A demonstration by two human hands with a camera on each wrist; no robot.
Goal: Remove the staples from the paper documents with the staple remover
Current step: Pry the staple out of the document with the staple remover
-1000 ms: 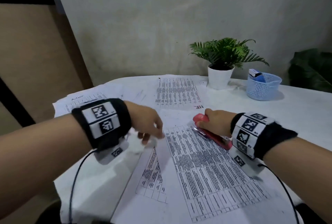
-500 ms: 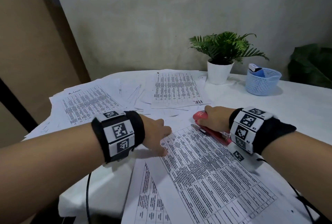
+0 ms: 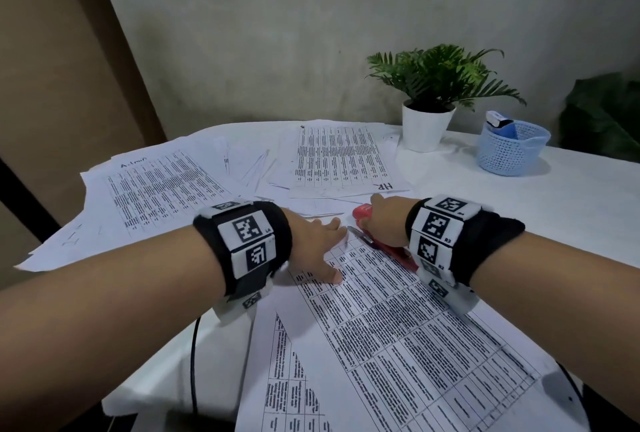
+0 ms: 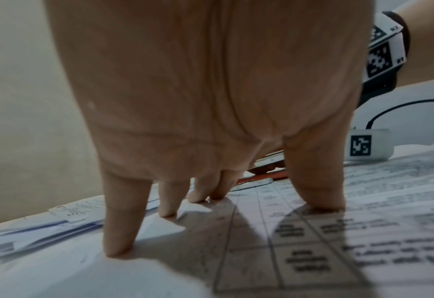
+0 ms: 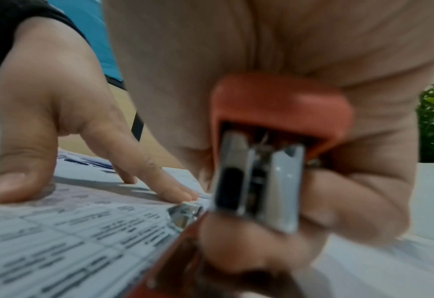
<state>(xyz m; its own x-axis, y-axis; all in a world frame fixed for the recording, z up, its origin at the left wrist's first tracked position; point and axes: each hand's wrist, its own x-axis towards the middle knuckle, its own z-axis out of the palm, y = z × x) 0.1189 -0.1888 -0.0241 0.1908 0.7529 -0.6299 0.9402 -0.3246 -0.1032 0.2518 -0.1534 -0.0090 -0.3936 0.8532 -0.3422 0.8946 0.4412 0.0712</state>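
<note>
- the left hand lay spread on the printed document, its fingers straight and wide apart, tips pressing the sheet near its top corner; the thumb pressed a table cell further along.
- the right hand gripped the red staple remover, fingers and thumb curled round its body; in the right wrist view the orange-red shell and metal inner parts showed between them.
- the tool's metal tip sat low at the top edge of the document, just beside the left hand's fingertips; whether it touched a staple could not be told.
- the document lay slanted on the white table, over another printed sheet.
- more printed papers were scattered behind the hands.
- a potted fern and a blue mesh basket stood at the table's far side, well apart from the hands.
</note>
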